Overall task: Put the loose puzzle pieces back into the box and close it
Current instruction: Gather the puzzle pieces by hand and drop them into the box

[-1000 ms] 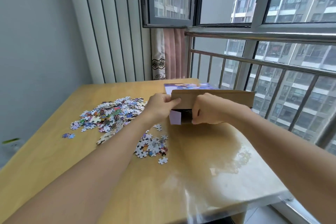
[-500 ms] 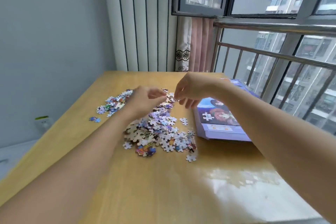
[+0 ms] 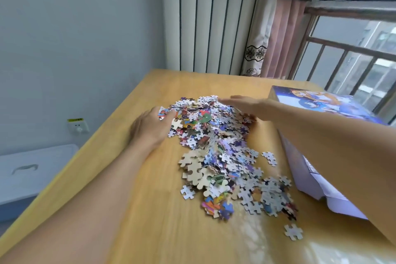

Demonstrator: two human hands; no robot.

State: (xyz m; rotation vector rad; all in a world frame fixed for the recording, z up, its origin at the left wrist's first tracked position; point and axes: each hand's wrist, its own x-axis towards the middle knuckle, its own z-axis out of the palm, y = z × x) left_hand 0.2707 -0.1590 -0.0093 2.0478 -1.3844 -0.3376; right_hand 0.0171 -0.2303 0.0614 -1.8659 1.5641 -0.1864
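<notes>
Both hands are now flanking the puzzle pieces [image 3: 220, 148]; left hand [image 3: 150, 126] cupping them at nine o'clock; right hand [image 3: 244, 105] lying flat, fingers straight, at one o'clock, having lowered from midair.

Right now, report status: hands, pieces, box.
Left hand and right hand open, flanking the puzzle pieces piled on the table. Box at right, no pieces seen in it. Nothing blocking.

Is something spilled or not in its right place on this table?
Yes. The puzzle pieces lie loose in a heap on the table instead of in the box at its right side. One stray piece lies apart near the front edge.
</notes>
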